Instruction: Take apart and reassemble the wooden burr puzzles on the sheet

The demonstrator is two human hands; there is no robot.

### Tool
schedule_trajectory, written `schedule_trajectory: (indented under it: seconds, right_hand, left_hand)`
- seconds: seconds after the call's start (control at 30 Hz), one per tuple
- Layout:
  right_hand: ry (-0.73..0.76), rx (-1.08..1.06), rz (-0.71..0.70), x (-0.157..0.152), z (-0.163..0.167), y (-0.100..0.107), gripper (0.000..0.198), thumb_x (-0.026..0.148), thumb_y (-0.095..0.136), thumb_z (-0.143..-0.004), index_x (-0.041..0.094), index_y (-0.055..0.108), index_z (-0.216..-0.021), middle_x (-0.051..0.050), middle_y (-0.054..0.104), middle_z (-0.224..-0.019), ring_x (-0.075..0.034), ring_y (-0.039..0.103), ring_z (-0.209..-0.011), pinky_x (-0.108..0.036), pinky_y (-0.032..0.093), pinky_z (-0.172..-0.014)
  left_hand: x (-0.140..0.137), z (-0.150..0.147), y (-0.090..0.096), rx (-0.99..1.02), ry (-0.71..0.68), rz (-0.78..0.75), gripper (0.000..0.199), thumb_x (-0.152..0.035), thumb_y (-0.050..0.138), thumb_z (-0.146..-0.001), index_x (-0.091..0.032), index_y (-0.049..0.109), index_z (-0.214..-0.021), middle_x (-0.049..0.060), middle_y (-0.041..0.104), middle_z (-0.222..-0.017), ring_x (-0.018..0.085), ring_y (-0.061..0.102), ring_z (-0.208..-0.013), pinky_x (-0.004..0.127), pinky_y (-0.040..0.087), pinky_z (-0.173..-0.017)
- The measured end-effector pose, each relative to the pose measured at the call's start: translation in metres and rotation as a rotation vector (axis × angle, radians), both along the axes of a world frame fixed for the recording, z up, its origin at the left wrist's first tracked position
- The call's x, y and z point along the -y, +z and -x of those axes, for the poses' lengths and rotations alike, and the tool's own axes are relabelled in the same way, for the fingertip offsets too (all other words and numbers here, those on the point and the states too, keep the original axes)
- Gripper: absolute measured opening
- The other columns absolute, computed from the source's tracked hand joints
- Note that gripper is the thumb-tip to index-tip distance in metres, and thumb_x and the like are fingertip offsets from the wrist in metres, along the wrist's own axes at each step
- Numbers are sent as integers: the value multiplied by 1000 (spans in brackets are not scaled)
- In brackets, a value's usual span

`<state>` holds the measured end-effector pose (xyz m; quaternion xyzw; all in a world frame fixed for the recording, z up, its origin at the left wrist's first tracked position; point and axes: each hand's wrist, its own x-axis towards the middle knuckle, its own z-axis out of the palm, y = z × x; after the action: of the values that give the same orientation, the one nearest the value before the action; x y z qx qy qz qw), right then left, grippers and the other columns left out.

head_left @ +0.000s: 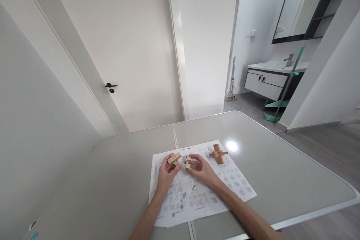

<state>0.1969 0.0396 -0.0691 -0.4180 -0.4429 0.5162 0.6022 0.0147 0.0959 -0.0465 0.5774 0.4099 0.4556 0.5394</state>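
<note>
Several light wooden puzzle pieces (pixel 174 157), fitted together in a partial block, are gripped between the thumb and fingers of my left hand (pixel 166 172). A single notched wooden puzzle piece (pixel 188 162) is pinched in my right hand (pixel 203 170), a short gap to the right of the block. Both hands are over a printed instruction sheet (pixel 176 195) with rows of small grey diagrams. An assembled darker wooden burr puzzle (pixel 218 153), cross-shaped, lies on the sheet's upper right part, beyond my right hand.
The sheet lies on a grey folding table (pixel 126 180) with a pale rim and a centre seam. A closed door (pixel 135 52) stands behind it. At the right are a washbasin cabinet (pixel 267 80), a mop (pixel 233 82) and a green dustpan (pixel 272 116).
</note>
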Motion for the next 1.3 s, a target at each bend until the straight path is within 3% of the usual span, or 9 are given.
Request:
schedule_trajectory:
  seconds: [0.2,0.37,0.63,0.93,1.17,1.3]
  right_hand:
    - [61,-164,103,7,-4,17,61,43,90,-66,25,63,-117,-10,72,-122,-32,71,-111,-46,52,-100]
    - [60,-287,97,7,-8,17,55,37,92,-64,24,69,-112,-8,66,-130,-30,73,-107,-45,48,-105]
    - [165,-211,113,7,-10,14,57,34,89,-69,25,69,-123,-6,72,-119,-25,68,-103,-41,50,-97]
    - [196,-234,116,6,-11,9,54,31,90,-69,23,72,-119,-10,70,-128,-29,62,-121,-45,44,-108]
    - [365,-320,73,12,-12,25,49,34,86,-77,19,73,-122,-12,71,-125,-29,64,-119,-48,37,-114]
    - [359,-329,74,12,-12,24,48,35,86,-79,19,73,-122,-12,71,-125,-28,65,-117,-48,36,-115]
  left_hand:
    - [1,-1,1,-1,-18,14,66,-43,86,-70,-20,60,-126,10,74,-113,25,72,-99,33,59,-85]
    - [0,0,-1,11,-32,16,66,-42,86,-72,-20,59,-127,10,73,-115,23,71,-98,32,58,-84]
    - [4,-1,1,27,-160,27,69,-39,86,-74,-23,56,-134,9,71,-118,21,70,-97,29,57,-83]
    - [5,0,-4,0,-253,-27,74,-38,85,-76,-24,52,-141,8,71,-112,20,69,-93,31,56,-82]
    - [12,-2,1,-75,-278,-108,68,-37,83,-77,-26,54,-137,9,68,-120,22,68,-101,33,56,-85]
    - [14,-2,2,-110,-257,-161,65,-38,82,-79,-27,55,-136,8,68,-120,20,67,-97,30,55,-81]
